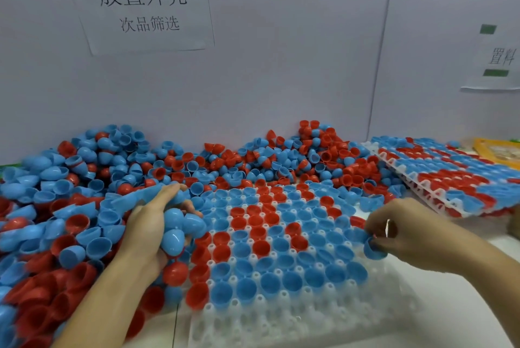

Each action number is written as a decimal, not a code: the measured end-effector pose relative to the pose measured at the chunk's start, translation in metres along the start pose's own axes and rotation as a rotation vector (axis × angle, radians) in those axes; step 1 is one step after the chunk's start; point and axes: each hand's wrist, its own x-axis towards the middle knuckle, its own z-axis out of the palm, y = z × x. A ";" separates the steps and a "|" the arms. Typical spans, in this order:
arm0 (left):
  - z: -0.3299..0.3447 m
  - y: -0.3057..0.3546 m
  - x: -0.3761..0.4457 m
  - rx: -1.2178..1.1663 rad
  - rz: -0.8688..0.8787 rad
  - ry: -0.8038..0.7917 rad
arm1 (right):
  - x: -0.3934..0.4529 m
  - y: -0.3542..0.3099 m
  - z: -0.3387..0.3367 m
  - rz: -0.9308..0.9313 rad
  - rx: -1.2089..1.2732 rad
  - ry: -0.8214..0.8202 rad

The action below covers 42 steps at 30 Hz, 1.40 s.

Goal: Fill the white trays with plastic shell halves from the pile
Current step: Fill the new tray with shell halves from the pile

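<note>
A white tray [295, 322] lies in front of me, most of its cups filled with blue and red shell halves; its nearest rows are bare. A big pile of blue and red shell halves [84, 178] spreads along the wall and down the left side. My left hand [149, 223] sits at the tray's left edge, fingers curled round several blue shell halves [180, 223]. My right hand [399, 232] is at the tray's right edge and pinches one blue shell half [372, 249] just above the cups.
A stack of filled white trays [439, 176] rests at the right against the wall. Behind it lies a yellow object [498, 150]. A grey partition wall with paper signs [140, 1] closes the back. White table surface [478, 316] shows at the lower right.
</note>
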 end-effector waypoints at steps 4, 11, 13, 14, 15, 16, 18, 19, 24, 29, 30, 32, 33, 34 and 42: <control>-0.002 0.000 0.000 -0.002 0.003 -0.001 | 0.004 0.002 0.021 0.060 -0.115 -0.095; -0.001 0.000 0.001 0.000 0.012 0.008 | 0.010 0.004 0.028 0.083 -0.153 -0.146; -0.001 0.000 0.000 0.003 0.014 0.011 | 0.010 0.002 0.025 0.070 -0.144 -0.185; 0.000 0.001 -0.001 -0.002 0.011 0.011 | 0.009 0.001 0.022 0.065 -0.134 -0.210; 0.000 0.002 -0.003 -0.016 0.001 0.009 | 0.009 -0.001 0.017 0.067 -0.119 -0.228; 0.001 0.002 -0.004 -0.042 -0.020 0.004 | 0.008 -0.002 0.012 0.068 -0.109 -0.233; 0.002 0.005 -0.006 -0.112 -0.075 -0.008 | 0.011 -0.007 0.003 0.044 -0.110 -0.203; 0.002 0.006 -0.006 -0.136 -0.096 -0.014 | 0.015 -0.013 0.000 0.018 -0.110 -0.166; 0.004 0.006 -0.007 -0.187 -0.136 -0.038 | 0.043 -0.080 0.003 -0.265 0.213 0.076; 0.003 0.007 -0.006 -0.208 -0.141 -0.026 | 0.065 -0.172 0.039 -0.497 0.556 0.105; 0.002 0.007 -0.006 -0.205 -0.151 -0.017 | 0.068 -0.183 0.048 -0.530 0.580 0.116; 0.001 0.005 -0.006 -0.203 -0.188 0.005 | 0.071 -0.195 0.063 -0.575 0.622 0.128; 0.000 0.004 -0.004 -0.211 -0.195 0.026 | 0.071 -0.197 0.069 -0.589 0.637 0.133; -0.001 0.003 -0.002 -0.220 -0.188 0.058 | 0.071 -0.198 0.073 -0.595 0.647 0.142; 0.000 -0.002 0.002 -0.210 -0.049 0.296 | 0.059 -0.203 0.090 -0.535 0.888 0.138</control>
